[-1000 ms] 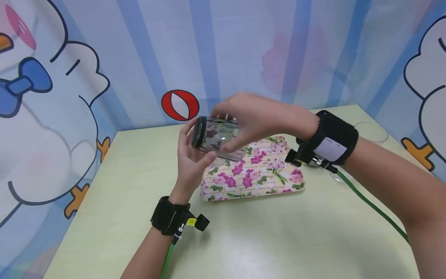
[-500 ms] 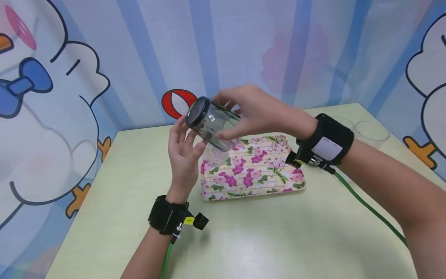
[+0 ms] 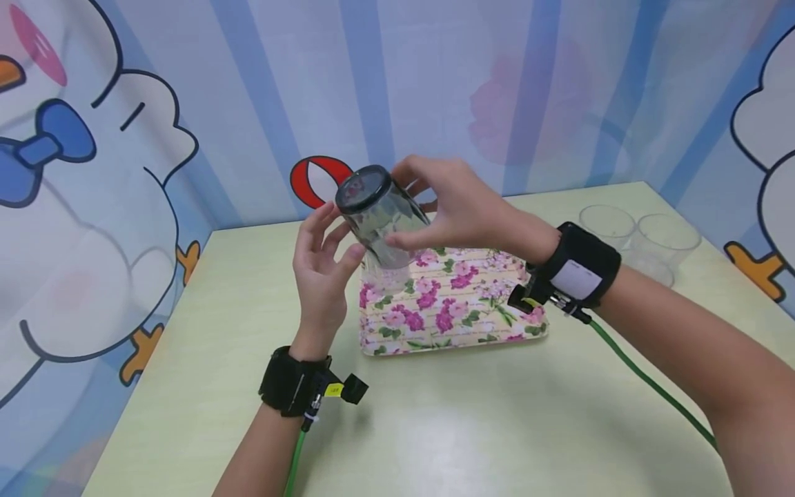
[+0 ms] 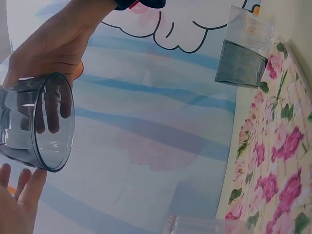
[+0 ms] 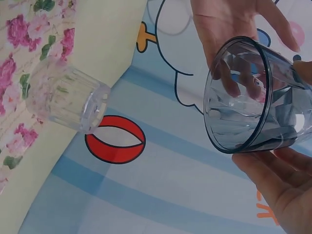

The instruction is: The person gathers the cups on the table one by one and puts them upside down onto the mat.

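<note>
A grey-tinted drinking glass point(image 3: 385, 214) hangs tilted over the tray, its dark base up and its mouth down. My right hand point(image 3: 456, 200) grips its side, thumb on the near wall and fingers round the far wall. My left hand point(image 3: 323, 269) is open beside the glass, fingers spread and fingertips close to its wall. In the left wrist view the wide rim of the glass point(image 4: 53, 146) faces the table side, with right-hand fingers showing through it. The right wrist view shows left-hand fingers through the glass point(image 5: 287, 117).
A floral tray point(image 3: 447, 310) lies on the pale table point(image 3: 466, 414). On it stands an upside-down clear cup point(image 5: 73, 95), partly hidden in the head view. Several glasses stand at the back right, among them a clear cup point(image 3: 671, 238) and another grey glass point(image 4: 239, 63).
The glass has turned from nearly sideways, base to the left, to base up and mouth down. My left hand has shifted a little left, its fingers loosening from around the base.
</note>
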Available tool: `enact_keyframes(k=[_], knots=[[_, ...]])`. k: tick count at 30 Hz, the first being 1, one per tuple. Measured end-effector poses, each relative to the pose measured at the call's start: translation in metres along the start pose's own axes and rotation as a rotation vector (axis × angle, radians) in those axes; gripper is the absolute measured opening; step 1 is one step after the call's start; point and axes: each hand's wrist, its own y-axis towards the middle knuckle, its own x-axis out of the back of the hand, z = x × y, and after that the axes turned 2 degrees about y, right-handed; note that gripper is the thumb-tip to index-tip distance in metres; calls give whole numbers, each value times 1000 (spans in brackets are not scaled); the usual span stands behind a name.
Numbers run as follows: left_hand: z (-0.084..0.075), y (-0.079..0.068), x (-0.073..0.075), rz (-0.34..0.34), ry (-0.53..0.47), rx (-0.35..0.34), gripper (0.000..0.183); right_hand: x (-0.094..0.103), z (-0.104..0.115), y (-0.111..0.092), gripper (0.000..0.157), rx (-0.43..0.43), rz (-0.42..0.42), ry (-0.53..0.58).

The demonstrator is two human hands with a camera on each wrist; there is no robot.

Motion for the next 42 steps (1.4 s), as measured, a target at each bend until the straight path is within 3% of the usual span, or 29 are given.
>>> enact_keyframes(k=[5, 10, 20, 23, 30, 37, 42], knots=[[-4, 0, 0, 31, 35, 4, 73, -5, -2, -4, 61, -2, -24, 22], [-5, 0, 1, 61, 126, -21, 75, -11, -5, -8, 61, 0, -49, 30], [-8, -1, 1, 100, 290, -38, 63, -22, -8, -15, 63, -7, -76, 38], [-9, -1, 2, 107, 323, -34, 68, -24, -9, -17, 63, -7, -78, 34], [-13, 0, 3, 119, 388, 10, 61, -25, -9, -19, 63, -12, -70, 40], [-16, 1, 4, 120, 379, 22, 62, -21, -5, -19, 66, -62, -33, 67], [-19, 2, 5, 111, 354, 38, 62, -13, -2, -20, 60, -106, -2, 91]])
